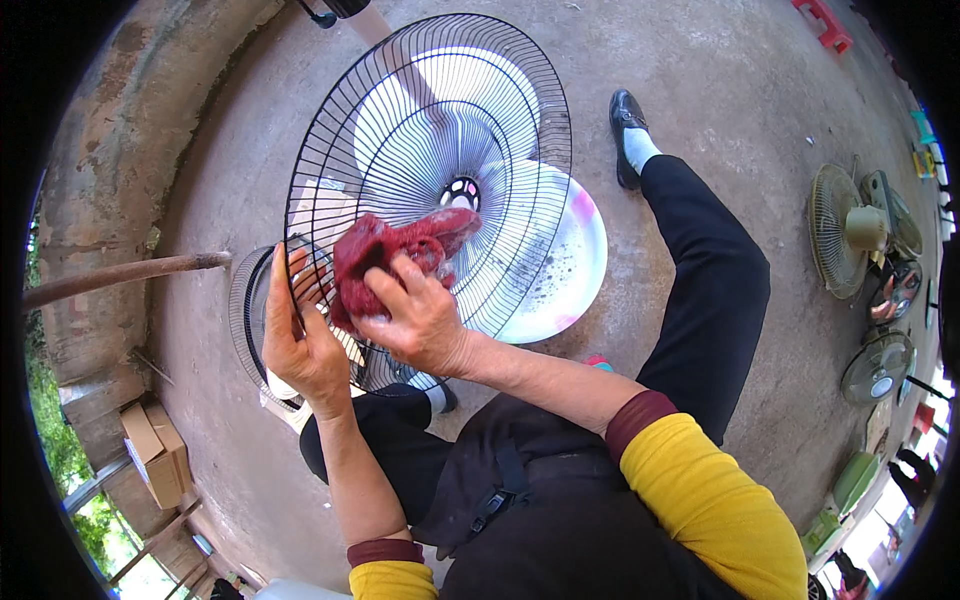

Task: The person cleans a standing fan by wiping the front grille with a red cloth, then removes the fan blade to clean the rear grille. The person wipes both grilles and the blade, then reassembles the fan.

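A large black wire fan grille (517, 225) is held up before me, tilted, with a paw-print badge at its hub. My left hand (307, 337) grips its lower left rim, the fingers behind the wires and the thumb side at the edge. In my right hand (416, 319) is a wet, soapy dark red cloth (375, 259), pressed on the inner wires near that rim. Beneath the grille stand two round basins: a white one (450, 67), seen through the wires, and a white-and-pink one (585, 277) with sudsy water and dark specks.
Another fan grille (244, 307) lies at the left by my knee. A rusty pole (150, 277) juts in from the left, above an open cardboard box (161, 457). Several fans, one a beige fan (836, 229), stand at the far right. A red plastic stool (825, 26) is at the upper right.
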Demonstrator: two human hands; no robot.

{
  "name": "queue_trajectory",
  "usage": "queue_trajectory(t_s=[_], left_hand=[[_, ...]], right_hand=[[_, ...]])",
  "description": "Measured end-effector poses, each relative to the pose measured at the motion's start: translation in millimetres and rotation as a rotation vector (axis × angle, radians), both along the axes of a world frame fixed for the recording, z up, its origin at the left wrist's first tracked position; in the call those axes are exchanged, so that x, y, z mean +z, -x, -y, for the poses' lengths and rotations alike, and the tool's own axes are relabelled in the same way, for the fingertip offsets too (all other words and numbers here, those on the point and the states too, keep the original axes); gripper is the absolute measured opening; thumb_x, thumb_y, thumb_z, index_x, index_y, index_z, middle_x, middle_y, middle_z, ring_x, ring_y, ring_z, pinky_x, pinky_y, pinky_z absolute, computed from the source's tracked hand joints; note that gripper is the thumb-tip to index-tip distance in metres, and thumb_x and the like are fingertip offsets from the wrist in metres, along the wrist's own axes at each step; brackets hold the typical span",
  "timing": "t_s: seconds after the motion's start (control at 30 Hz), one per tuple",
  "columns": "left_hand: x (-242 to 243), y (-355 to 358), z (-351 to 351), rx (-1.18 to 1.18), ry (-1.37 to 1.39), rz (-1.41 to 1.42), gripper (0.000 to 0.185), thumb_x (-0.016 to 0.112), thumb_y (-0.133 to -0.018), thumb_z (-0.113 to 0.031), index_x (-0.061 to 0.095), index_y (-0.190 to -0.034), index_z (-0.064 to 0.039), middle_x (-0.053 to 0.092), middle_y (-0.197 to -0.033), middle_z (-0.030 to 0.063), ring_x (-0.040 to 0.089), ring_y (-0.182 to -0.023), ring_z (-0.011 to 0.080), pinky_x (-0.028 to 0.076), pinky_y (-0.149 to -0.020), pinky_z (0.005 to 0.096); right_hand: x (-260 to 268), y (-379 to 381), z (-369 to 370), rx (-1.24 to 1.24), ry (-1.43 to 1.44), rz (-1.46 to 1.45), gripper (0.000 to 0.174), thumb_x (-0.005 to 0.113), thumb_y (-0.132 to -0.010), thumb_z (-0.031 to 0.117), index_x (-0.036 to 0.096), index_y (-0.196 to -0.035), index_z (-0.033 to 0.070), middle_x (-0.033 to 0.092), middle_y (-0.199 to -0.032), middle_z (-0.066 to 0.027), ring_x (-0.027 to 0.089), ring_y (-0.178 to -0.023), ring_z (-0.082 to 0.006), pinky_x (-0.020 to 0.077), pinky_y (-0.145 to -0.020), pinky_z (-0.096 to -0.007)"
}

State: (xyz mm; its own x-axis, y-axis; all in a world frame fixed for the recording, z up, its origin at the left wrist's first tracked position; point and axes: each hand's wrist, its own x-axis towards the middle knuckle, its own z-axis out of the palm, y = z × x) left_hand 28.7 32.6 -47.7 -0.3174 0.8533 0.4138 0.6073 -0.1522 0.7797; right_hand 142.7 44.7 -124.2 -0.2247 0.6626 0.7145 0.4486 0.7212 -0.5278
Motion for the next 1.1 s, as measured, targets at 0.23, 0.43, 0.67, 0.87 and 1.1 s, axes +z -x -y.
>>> queue_trajectory(t_s=[0.23,0.43,0.67,0.87,1.1], left_hand=[[1.4,-0.3,-2.8,0.066,0.037,-0.018,0.052,0.038,-0.088,0.017,0.049,-0.136,0.001,0.064,-0.117,0.0139,0.067,-0.098,0.0215,0.055,-0.084,0.0296],[-0.6,-6.0,-7.9,0.114,-0.011,0.101,0.052,0.038,-0.088,0.017,0.049,-0.136,0.001,0.063,-0.117,0.0139,0.067,-0.098,0.0212,0.055,-0.084,0.0296],[1.4,-6.3,-5.0,0.072,-0.05,0.033,0.052,0.036,-0.088,0.017,0.046,-0.137,0.004,0.062,-0.12,0.0175,0.066,-0.098,0.0242,0.056,-0.082,0.0324],[-1.2,-8.3,13.8,0.039,-0.084,-0.061,0.049,0.033,-0.09,0.017,0.043,-0.137,0.007,0.059,-0.123,0.0219,0.064,-0.104,0.0284,0.055,-0.085,0.0344],[-7.7,0.6,20.4,0.018,-0.137,-0.165,0.05,0.034,-0.088,0.019,0.044,-0.136,0.009,0.058,-0.125,0.023,0.065,-0.103,0.0305,0.054,-0.086,0.0349]], right_hand=[[-44.9,-24.1,31.0,0.233,-0.064,0.195,0.012,0.064,-0.07,0.021,0.064,-0.083,0.02,0.054,-0.111,-0.0092,0.055,-0.108,-0.0351,0.0491,-0.062,-0.0341],[-85.0,-49.0,32.3,0.305,0.028,0.163,0.017,0.065,-0.06,0.018,0.06,-0.076,0.017,0.052,-0.097,-0.0077,0.055,-0.092,-0.0316,0.0488,-0.062,-0.037],[-135.1,-90.8,29.7,0.295,0.221,0.346,0.022,0.067,-0.057,0.014,0.06,-0.079,0.015,0.052,-0.099,-0.0114,0.054,-0.093,-0.032,0.0514,-0.063,-0.0383],[-171.5,-104.7,24.3,0.207,0.356,0.378,0.024,0.066,-0.056,0.008,0.061,-0.079,0.015,0.054,-0.1,-0.0126,0.054,-0.093,-0.0344,0.052,-0.064,-0.0404],[-196.6,-113.9,23.2,-0.035,0.71,0.311,0.02,0.066,-0.061,0.009,0.068,-0.076,0.021,0.058,-0.097,-0.0081,0.058,-0.094,-0.0328,0.0522,-0.073,-0.041]])
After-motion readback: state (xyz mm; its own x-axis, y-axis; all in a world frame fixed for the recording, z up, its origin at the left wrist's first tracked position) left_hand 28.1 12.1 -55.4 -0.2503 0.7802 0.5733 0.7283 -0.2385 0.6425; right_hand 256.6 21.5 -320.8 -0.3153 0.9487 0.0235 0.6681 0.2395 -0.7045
